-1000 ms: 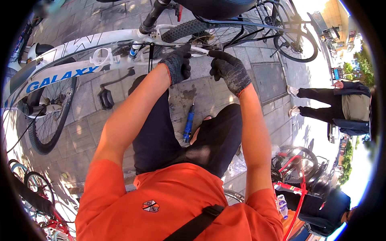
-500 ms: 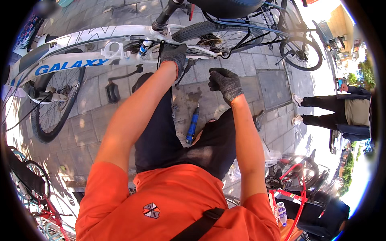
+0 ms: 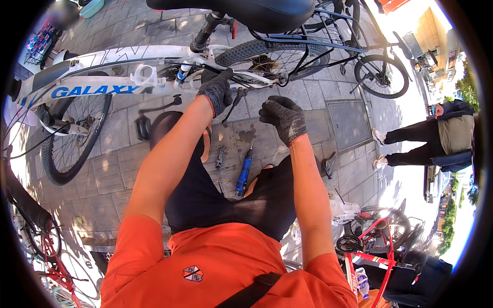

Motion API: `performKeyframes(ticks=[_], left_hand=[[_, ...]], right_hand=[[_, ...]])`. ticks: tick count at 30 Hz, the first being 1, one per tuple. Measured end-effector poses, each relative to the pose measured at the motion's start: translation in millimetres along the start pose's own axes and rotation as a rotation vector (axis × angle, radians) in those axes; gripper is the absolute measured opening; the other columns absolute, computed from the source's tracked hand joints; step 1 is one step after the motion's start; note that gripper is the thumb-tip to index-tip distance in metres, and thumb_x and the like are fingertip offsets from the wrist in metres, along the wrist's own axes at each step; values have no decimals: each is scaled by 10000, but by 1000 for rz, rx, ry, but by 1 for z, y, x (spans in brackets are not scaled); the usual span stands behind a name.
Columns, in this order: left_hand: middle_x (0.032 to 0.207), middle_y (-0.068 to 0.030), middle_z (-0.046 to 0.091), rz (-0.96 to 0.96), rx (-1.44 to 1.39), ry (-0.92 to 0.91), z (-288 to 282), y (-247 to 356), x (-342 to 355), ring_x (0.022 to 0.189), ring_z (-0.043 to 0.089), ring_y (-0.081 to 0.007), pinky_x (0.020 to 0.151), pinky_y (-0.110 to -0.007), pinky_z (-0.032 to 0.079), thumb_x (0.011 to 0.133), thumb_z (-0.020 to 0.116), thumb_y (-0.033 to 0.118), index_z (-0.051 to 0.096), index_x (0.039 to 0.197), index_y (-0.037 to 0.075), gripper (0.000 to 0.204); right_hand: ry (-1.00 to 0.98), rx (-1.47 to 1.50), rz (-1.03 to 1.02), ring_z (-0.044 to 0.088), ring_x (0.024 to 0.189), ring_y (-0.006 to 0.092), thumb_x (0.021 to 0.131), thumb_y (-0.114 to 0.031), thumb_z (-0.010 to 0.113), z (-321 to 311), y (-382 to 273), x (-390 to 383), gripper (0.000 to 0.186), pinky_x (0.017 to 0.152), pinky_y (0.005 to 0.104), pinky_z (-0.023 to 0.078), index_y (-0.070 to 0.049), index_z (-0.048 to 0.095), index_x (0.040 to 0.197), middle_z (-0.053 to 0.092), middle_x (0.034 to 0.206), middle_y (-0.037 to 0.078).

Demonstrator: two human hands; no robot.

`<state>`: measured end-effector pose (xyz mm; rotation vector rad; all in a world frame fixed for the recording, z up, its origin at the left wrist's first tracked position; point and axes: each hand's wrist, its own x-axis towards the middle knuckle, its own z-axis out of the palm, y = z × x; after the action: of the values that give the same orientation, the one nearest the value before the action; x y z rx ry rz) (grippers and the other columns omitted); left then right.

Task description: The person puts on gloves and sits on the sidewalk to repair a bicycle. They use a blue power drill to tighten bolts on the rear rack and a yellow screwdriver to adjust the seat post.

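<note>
My left hand, in a dark grey glove, is at the white bicycle below its seat post, index finger reaching to the black parts beside the rear stay; its other fingers are curled, their grip unclear. My right hand, also gloved, hovers short of the frame, fingertips pinched, anything between them too small to name. The rear wheel is behind both hands. Between my legs a blue cylindrical tool and a small metal part lie on the paving. A detached crank with pedal lies left.
A black bicycle stands behind at right. A person in dark trousers stands on my right. A red bicycle, a bottle and plastic bags are at lower right; more bicycles are at lower left.
My right hand has drawn back from the white frame and its pointing index finger has curled in. My left hand has shifted slightly toward me, index finger now raised along the frame.
</note>
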<state>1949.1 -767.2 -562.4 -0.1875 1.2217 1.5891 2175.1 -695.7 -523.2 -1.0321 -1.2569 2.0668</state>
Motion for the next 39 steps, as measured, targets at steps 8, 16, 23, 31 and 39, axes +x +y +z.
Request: performKeyframes(ticks=[8,16,23,31,39], left_hand=[[682,24,444,51,-632,-665,46,17,-8,588,435,-126,520,-300,394,1014,515,252,555,929,96,182],[681,2,493,50,-719,-681,57,22,-7,570,472,-139,494,-305,394,1016,433,222,526,907,102,187],[697,15,483,113,-665,-670,56,23,-11,585,480,-123,512,-287,419,1015,440,224,565,955,68,209],[702,13,502,56,-703,-719,52,23,-3,601,491,-135,516,-294,431,1010,460,232,569,961,69,203],[710,18,504,70,-704,-664,56,24,-8,606,496,-138,524,-303,423,1015,451,225,582,968,75,205]], right_hand=[[80,-101,-294,721,805,254,871,-19,731,36,-33,23,267,708,361,627,50,650,1116,711,984,150],[132,-67,-481,716,787,235,853,-2,734,66,-59,60,219,701,338,608,75,640,1035,712,919,171],[122,-115,-528,712,767,212,843,-10,748,75,-61,62,175,712,323,599,57,678,989,722,875,142],[132,-357,-613,690,759,165,853,-28,742,71,-60,68,133,710,297,565,41,697,958,735,866,119],[152,-256,-634,678,741,154,854,-71,769,75,-59,76,182,666,290,558,40,678,967,716,834,107]])
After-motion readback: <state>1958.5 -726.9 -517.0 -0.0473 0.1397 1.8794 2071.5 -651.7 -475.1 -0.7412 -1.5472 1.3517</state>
